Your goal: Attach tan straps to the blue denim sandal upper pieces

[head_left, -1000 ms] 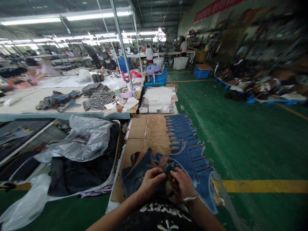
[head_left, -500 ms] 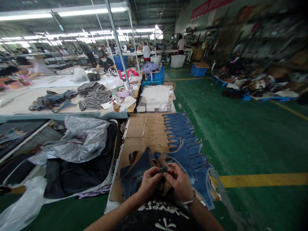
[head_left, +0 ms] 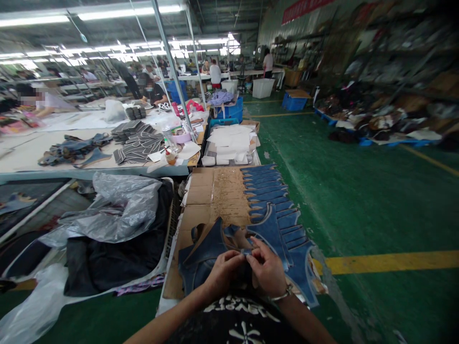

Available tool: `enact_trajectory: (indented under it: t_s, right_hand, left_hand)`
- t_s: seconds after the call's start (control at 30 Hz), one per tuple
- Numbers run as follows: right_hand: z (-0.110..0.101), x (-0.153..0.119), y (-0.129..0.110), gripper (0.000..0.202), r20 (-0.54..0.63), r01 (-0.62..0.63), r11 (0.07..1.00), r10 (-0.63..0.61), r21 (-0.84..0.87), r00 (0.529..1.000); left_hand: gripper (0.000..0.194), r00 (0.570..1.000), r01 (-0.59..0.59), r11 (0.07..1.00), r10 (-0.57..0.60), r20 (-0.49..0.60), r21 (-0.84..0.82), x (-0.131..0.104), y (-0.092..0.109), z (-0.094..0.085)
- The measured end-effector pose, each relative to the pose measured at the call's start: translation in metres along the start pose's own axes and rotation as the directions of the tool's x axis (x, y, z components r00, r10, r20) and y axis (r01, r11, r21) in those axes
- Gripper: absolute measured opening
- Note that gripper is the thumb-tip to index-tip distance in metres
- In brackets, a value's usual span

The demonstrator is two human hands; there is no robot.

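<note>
Work is at the pinch: your left hand [head_left: 223, 271] is clamped on a small blue strip [head_left: 245, 252], held close to you over the near end of the cardboard [head_left: 201, 191]. Your right hand [head_left: 268, 271] sets its thumb at the strip, forefinger spread away; whether its other fingers grip is hidden. You seem to be handling that edge, and the next move calls for a steady left pinch, clear of the blue heap [head_left: 204, 248].

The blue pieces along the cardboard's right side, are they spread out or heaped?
Spread out in a row: the blue pieces overlap along the cardboard, separate edges showing.
</note>
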State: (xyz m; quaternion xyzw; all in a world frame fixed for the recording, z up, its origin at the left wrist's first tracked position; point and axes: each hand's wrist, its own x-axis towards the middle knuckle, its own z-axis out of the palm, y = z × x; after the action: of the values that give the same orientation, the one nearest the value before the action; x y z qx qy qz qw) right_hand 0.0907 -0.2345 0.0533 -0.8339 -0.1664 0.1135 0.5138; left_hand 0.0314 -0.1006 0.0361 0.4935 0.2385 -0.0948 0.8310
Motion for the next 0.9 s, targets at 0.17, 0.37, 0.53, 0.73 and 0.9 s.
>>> enact_trajectory:
  t_s: [0.17, 0.37, 0.53, 0.73, 0.9]
  right_hand:
    - [-0.001, -0.003, 0.003, 0.045, 0.055, 0.021, 1.000, -0.022, 0.020, 0.998]
    - [-0.004, -0.004, 0.019, 0.034, 0.303, -0.355, 0.817, 0.233, 0.454, 0.924]
    - [-0.002, -0.005, 0.022, 0.036, 0.436, -0.321, 0.866, 0.137, 0.383, 0.890]
    - [-0.006, -0.007, 0.004, 0.033, 0.348, -0.015, 0.987, -0.042, 0.159, 0.937]
    - [-0.002, -0.012, 0.007, 0.040, 0.246, -0.002, 0.990, -0.034, 0.144, 0.969]
  left_hand:
    - [0.028, 0.999, -0.030, 0.998, 0.031, -0.014, 0.059, 0.006, 0.000, -0.003]
    - [0.029, 0.973, -0.194, 0.965, 0.212, -0.092, 0.177, 0.002, 0.006, 0.003]
    - [0.023, 0.972, -0.193, 0.941, 0.221, -0.074, 0.279, -0.004, 0.009, 0.010]
    - [0.028, 0.989, -0.119, 0.976, 0.133, -0.069, 0.184, -0.004, 0.006, 0.007]
    - [0.028, 0.999, 0.019, 1.000, -0.018, -0.034, 0.024, -0.006, -0.001, 0.002]
